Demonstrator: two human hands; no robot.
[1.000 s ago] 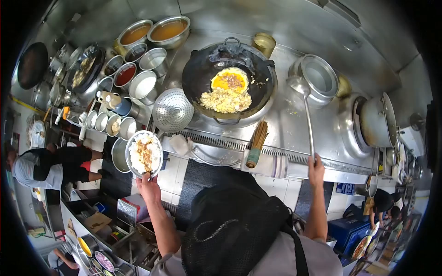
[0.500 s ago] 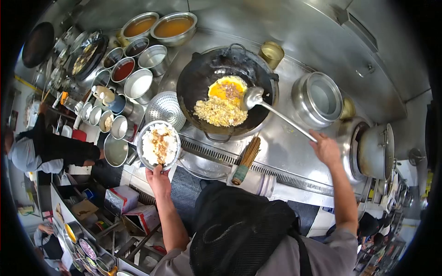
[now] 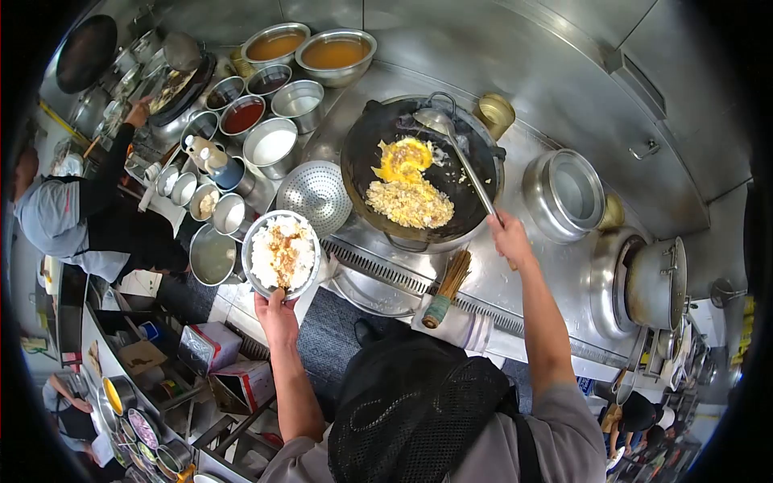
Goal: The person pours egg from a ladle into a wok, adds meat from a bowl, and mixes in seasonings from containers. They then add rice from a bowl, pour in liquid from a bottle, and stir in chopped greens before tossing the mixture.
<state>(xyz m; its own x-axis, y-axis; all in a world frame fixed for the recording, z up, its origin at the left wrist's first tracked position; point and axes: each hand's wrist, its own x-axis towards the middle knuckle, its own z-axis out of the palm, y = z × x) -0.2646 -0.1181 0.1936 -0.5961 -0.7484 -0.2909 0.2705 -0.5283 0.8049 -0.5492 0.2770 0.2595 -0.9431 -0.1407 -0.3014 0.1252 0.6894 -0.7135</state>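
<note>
- Left hand point(image 3: 278, 318), near side of the wok point(image 3: 370, 153) and to its left: holds the metal bowl point(image 3: 316, 266) at its near rim, thumb over the edge; the other fingers are largely hidden beneath, their spacing cannot be told
- Bowl contents: white rice point(image 3: 264, 251) with brown topping across the middle
- Bundled stick brush point(image 3: 436, 311), nearer than the wok: lies slanted across the counter grille, sticks towards the wok, bound end over a striped towel point(image 3: 477, 328)
- Right hand point(image 3: 510, 240), near right of the wok: fingers closed together around the handle of the ladle point(image 3: 477, 179)
- Perforated strainer point(image 3: 316, 199): just left of the wok
- Wok contents: a loose mass of cooked egg bits point(image 3: 409, 204) on the near side, a yellow egg portion point(image 3: 403, 159) beyond it
- Ladle head: inside the wok's far side, past the yellow egg portion
- Nested metal pots point(image 3: 541, 197): right of the wok, apart from it
- Metal tin point(image 3: 494, 115): behind the wok, to the right
- Red sauce container point(image 3: 242, 117) and two basins of amber liquid point(image 3: 334, 55): left of the wok, the basins farther back
- Co-worker point(image 3: 50, 225): well left of the wok, one arm extended towards another pan
</note>
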